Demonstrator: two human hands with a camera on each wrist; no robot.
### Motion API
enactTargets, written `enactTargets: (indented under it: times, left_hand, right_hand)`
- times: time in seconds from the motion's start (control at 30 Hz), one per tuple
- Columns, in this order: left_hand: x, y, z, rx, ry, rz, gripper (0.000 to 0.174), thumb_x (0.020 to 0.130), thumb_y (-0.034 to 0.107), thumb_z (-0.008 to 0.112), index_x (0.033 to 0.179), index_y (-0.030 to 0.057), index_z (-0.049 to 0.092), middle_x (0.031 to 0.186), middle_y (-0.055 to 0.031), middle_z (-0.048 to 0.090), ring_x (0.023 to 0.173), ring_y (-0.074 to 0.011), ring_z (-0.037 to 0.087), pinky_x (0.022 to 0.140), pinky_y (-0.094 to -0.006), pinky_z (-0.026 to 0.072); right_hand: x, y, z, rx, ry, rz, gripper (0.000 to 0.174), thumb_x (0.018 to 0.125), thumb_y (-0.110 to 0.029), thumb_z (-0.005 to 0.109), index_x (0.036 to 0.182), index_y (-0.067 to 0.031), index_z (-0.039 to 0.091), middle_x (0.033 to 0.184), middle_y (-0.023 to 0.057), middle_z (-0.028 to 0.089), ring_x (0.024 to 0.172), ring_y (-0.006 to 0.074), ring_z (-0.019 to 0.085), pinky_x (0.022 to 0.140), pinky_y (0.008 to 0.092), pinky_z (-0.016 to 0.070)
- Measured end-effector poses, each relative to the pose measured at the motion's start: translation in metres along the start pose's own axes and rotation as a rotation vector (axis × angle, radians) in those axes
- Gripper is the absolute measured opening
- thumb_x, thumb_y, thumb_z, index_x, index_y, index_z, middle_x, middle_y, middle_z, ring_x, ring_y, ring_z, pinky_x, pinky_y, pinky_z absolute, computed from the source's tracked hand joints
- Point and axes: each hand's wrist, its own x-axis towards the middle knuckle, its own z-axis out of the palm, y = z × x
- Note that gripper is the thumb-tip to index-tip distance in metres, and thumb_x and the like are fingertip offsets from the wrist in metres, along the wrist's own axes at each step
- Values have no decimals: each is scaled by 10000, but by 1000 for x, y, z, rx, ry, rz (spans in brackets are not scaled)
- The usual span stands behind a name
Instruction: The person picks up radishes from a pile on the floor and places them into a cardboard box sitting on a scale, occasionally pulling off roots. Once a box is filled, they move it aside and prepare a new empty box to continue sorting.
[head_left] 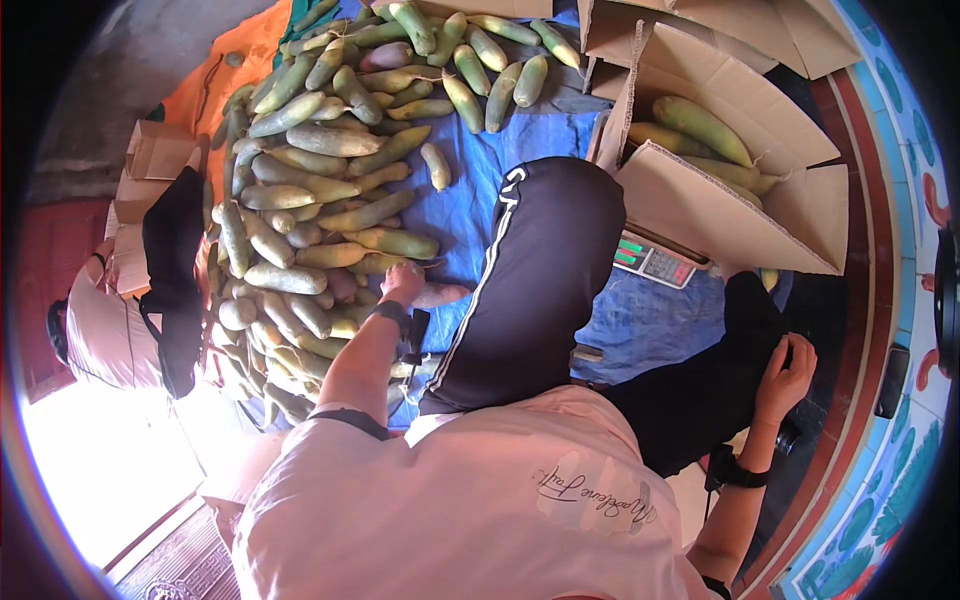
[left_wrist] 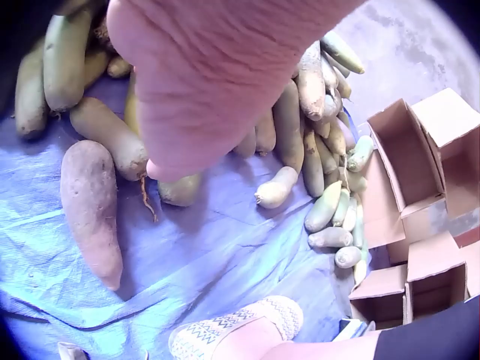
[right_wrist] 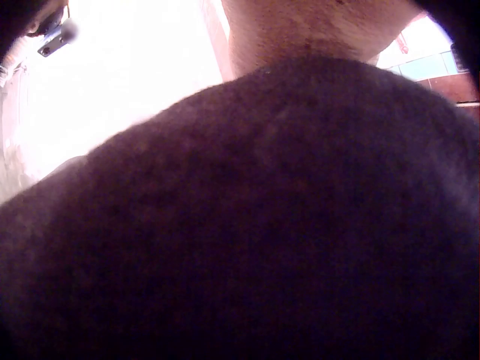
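Honestly, the root tip is the bit to watch here

So, closest in, the right hand is just resting on the dark trouser leg, fingers loosely bent, nothing in it that I can see.

The left hand is the busy one, reaching down to the near edge of the radish pile. It's touching or right over the radishes there, but the palm hides the fingers from the wrist camera, so I can't tell if it's gripping one. A pinkish radish lies beside it on the blue tarp.

My two cents: take one round its thick middle, not by the thin root, which looks easy to snap. I'd also lift from the outer edge, since the pile's stacked loosely and pulling from underneath could start a roll.

Further out there's a scale with a lit display, and an open carton with a few radishes inside. Another person is way off to the left.
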Motion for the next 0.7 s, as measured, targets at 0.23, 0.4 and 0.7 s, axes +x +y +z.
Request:
enactTargets:
  times: [0.23, 0.4, 0.7]
  left_hand:
    - [-12, 14, 6, 257, -82, 112, 476, 812, 325, 547, 1239, 122, 496, 1342, -87, 419, 1296, -268, 330, 1012, -504, 308]
    - [-10, 9, 24, 341, 50, 224, 425, 825, 211, 510, 1232, 86, 500, 1310, -105, 424, 1280, -275, 347, 1005, -521, 298]
    - [-3, 20, 18, 558, -30, 230, 340, 857, 218, 491, 1165, 88, 557, 1208, -92, 477, 1171, -261, 448, 986, -525, 310]
  right_hand:
    - [2, -3, 0, -12, 2, 6, 60, 826, -48, 559, 858, -6, 588, 912, 126, 612, 869, 304, 570, 783, 380, 451]
    - [6, -9, -1, -25, -16, 20, 56, 825, -48, 557, 856, -11, 586, 905, 121, 610, 859, 303, 568, 776, 378, 451]
    - [9, -13, -1, -37, -38, 21, 56, 823, -54, 555, 854, -16, 582, 899, 118, 604, 846, 304, 564, 765, 378, 450]
